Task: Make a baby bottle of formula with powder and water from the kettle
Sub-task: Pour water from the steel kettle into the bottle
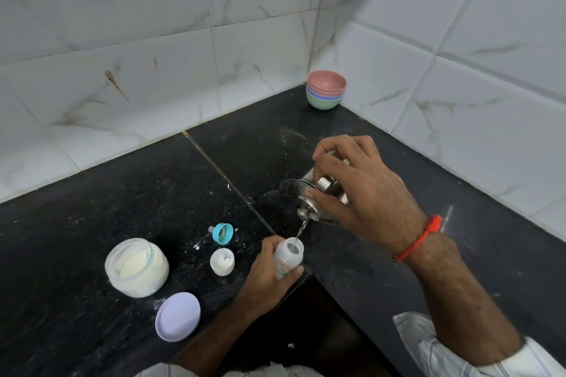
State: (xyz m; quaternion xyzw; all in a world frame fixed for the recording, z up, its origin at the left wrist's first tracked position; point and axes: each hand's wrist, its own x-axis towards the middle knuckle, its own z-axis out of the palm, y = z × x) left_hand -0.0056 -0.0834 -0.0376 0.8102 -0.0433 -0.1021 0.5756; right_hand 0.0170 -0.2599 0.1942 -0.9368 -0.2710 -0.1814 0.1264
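My left hand (pixel 266 272) grips the open baby bottle (pixel 286 257), held upright over the front edge of the black counter. Above it, my right hand (pixel 361 190) holds a small glass and steel kettle (pixel 318 193), tipped toward the bottle. A thin stream of water (pixel 301 229) runs from the spout into the bottle's mouth. Left of the bottle, an open jar of white formula powder (pixel 136 268) stands on the counter. The teal teat ring (pixel 223 233) lies on its side, and the clear bottle cap (pixel 222 261) stands beside it.
The jar's lilac lid (pixel 178 316) lies flat near the front edge. A stack of coloured bowls (pixel 326 94) sits in the far corner against the white tiled walls. Powder specks and water drops mark the black counter (pixel 92 223).
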